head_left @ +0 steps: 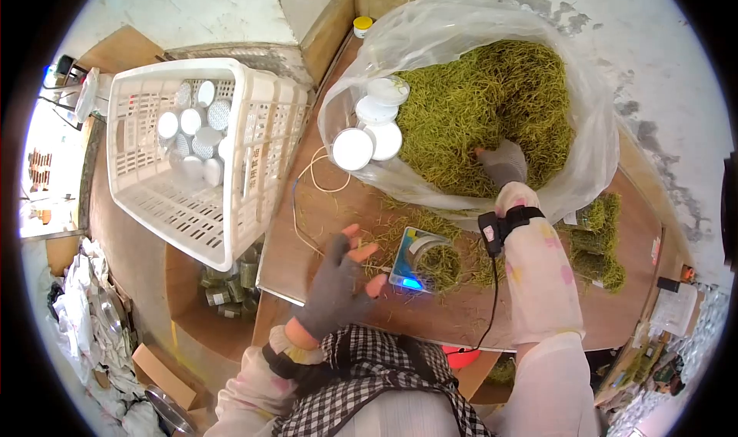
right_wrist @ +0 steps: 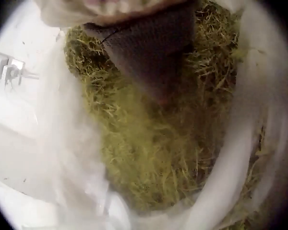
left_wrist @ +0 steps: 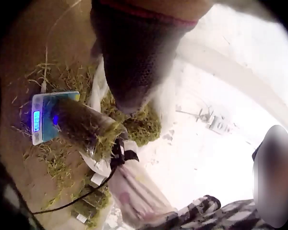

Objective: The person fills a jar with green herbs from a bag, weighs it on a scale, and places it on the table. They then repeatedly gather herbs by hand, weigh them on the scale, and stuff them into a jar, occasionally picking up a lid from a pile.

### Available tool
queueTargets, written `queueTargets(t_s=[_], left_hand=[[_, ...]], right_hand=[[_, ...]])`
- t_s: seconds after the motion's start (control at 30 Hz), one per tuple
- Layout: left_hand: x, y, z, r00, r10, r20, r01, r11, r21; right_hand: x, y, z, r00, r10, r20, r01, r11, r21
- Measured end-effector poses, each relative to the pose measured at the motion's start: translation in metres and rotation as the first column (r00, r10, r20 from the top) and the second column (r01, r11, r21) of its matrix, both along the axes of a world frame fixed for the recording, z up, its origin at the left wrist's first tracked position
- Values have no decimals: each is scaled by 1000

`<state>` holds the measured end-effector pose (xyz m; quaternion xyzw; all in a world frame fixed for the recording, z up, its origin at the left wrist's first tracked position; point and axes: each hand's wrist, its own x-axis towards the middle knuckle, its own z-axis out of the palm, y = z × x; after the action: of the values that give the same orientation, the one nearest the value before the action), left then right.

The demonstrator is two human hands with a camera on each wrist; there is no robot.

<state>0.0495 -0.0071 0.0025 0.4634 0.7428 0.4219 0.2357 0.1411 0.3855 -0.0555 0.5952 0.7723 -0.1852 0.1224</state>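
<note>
My left hand, in a dark fingerless glove, hovers with spread fingers left of a small blue digital scale. It holds nothing. On the scale a clear jar of green dried strands stands upright, with strands poking from its mouth. My right hand, gloved alike, reaches down into a heap of green dried strands inside a large clear plastic bag. Its fingertips are partly buried there, and I cannot tell whether they grip any strands. In the left wrist view the scale display glows blue.
White round lids lie at the bag's left side. A white plastic basket with many lids stands at left. Filled jars lie at right, under strands. More jars sit in a box below. A cable crosses the table.
</note>
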Motion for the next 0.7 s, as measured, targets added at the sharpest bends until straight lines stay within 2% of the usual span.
queueTargets(t_s=[0.03,0.1,0.13,0.2,0.23,0.27,0.33,0.4,0.47,0.53,0.57,0.63,0.67,0.7], left_hand=[[-1,-5,-3,1000,4,6,-4,1000,3],[-4,-12,-7,998,56,-15,-56,998,-8],[-5,-14,-7,998,65,-11,-65,998,0],[-9,-15,-8,999,34,-4,-34,999,-38],[-9,-14,-9,1000,29,-1,-29,999,-31],[-9,-13,-10,1000,10,5,-10,999,-44],[-10,-9,-11,1000,-27,7,27,998,-49],[-6,-7,-12,996,-87,2,87,996,9],[-3,-5,-12,991,-126,32,126,992,-5],[0,-5,-12,986,-150,67,151,988,-21],[1,-4,-10,981,-188,40,189,981,-34],[3,-4,-9,973,-229,8,230,972,-45],[5,-4,-10,970,-237,44,240,967,-84],[7,-2,-10,967,-242,79,250,961,-121]], right_hand=[[10,6,-7,1000,4,6,-4,1000,3],[25,10,-10,967,173,-186,-148,979,143],[32,11,-3,966,183,-180,-157,976,150],[47,5,20,909,-107,-403,72,992,-100],[56,5,25,867,-218,-447,133,968,-214],[64,3,29,866,-223,-448,141,968,-208],[78,-3,39,947,-61,-315,59,998,-15],[92,-2,42,956,-48,-290,53,999,11],[105,-5,40,961,-49,-272,60,998,32],[114,-5,34,968,29,-248,25,978,209],[117,-10,41,968,26,-250,28,977,210],[122,-18,60,916,-89,-391,141,984,108],[125,-28,66,914,-88,-395,143,983,112],[129,-46,71,777,-85,-624,140,989,40]])
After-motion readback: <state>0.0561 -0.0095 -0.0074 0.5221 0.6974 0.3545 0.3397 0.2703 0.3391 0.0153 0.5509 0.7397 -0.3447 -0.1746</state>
